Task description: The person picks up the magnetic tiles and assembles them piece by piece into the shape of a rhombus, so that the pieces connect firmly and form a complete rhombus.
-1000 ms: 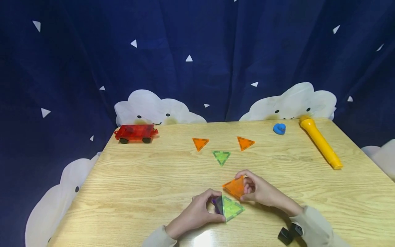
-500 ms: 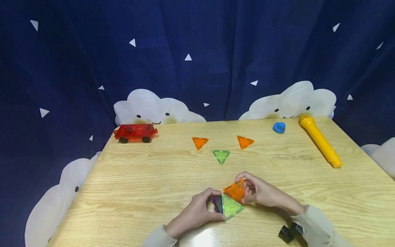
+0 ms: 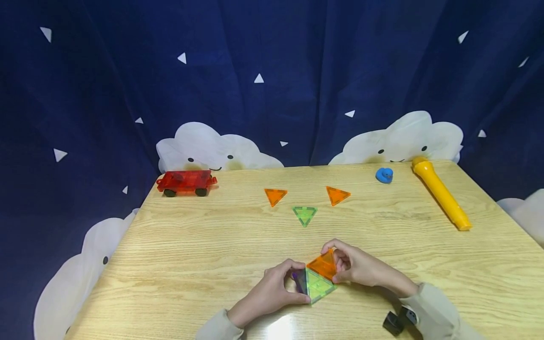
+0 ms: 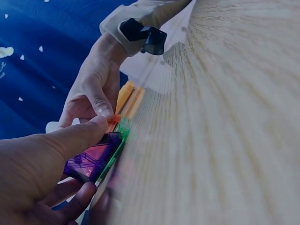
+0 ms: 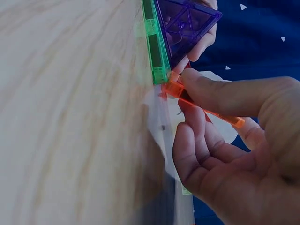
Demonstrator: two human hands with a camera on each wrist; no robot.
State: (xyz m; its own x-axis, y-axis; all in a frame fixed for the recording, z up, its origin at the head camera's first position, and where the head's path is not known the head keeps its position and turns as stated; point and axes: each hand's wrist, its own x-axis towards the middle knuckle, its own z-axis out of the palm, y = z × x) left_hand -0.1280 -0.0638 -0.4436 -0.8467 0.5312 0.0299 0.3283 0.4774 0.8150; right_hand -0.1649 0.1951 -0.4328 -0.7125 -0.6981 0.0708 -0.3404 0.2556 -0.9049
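My left hand [image 3: 275, 289] pinches a purple triangular magnetic tile [image 5: 187, 30] between thumb and fingers. That tile stands up from the table along the left edge of a green triangular tile [image 3: 318, 286], which lies at table level; the left thumb is at the green tile's near corner. Between the thumb and fingers of my right hand [image 3: 359, 267] is an orange triangular tile [image 3: 325, 265]. One edge of it meets the green tile's far right edge, and the right wrist view shows it tilted up from the table. The fingers hide part of the purple tile in the head view.
Farther back lie a loose green triangle [image 3: 304, 216] and two orange triangles, a left one [image 3: 275, 197] and a right one [image 3: 337, 195]. A red toy car base [image 3: 186, 183], a blue rubber duck [image 3: 384, 175] and a yellow toy microphone [image 3: 443, 194] are near the far edge.
The orange tile in my right hand has come down and towards me, from just apart to meeting the green tile's edge. My left hand keeps its place on the purple tile.
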